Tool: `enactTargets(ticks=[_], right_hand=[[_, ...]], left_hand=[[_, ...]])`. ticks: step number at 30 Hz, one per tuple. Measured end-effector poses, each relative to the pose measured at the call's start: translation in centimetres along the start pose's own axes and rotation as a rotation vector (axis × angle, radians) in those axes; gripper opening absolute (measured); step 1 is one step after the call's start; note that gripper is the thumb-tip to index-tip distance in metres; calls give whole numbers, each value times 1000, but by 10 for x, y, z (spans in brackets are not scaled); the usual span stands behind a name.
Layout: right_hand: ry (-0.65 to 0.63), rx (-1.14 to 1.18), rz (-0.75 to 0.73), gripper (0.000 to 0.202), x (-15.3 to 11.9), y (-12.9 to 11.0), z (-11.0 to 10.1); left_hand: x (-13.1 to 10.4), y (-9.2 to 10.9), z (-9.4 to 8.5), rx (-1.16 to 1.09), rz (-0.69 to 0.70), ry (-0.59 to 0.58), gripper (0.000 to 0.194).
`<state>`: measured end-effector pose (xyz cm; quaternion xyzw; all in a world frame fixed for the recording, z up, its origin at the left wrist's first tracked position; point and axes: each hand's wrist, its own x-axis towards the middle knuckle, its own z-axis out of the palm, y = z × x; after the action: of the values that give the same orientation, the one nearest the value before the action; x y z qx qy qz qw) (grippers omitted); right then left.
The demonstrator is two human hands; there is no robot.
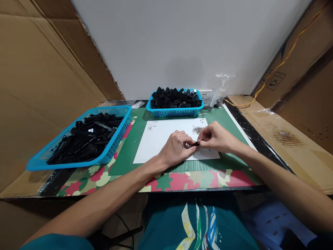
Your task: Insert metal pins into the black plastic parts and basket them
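Observation:
My left hand pinches a small black piece just above the white sheet. Facing it, my right hand has thumb and forefinger closed on a thin metal pin, whose tip is at the black piece. A pile of tiny metal bits lies on the sheet behind my right fingers. Farther left on the sheet is a sparser scatter of tiny bits. Something small and shiny shows between my left fingers, too small to make out.
A blue basket of black blocks stands at the back. At the left sits a larger blue basket of long black parts. Clear plastic bags lie back right. Cardboard walls flank the green mat; a yellow wire hangs right.

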<state>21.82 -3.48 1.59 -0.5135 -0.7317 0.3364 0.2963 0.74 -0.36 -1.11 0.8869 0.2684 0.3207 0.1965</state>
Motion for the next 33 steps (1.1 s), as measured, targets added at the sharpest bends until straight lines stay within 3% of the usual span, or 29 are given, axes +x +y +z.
enactTargets(ticks=[10,20,28,33], right_hand=[[-32,-13,-31,11,-2,0,1],[-72,-227,-107,15,-7,-8,-13],[196,-293,-227,25,-5,2,-23],[340,-68,-156,17,-2,1,-15]], left_hand=[[-1,-1,2,8,6,4,11],[0,3,0,-2,-8,-10,14],[0,3,1,3,-4,0,16],[1,3,1,10,16,-6,17]])
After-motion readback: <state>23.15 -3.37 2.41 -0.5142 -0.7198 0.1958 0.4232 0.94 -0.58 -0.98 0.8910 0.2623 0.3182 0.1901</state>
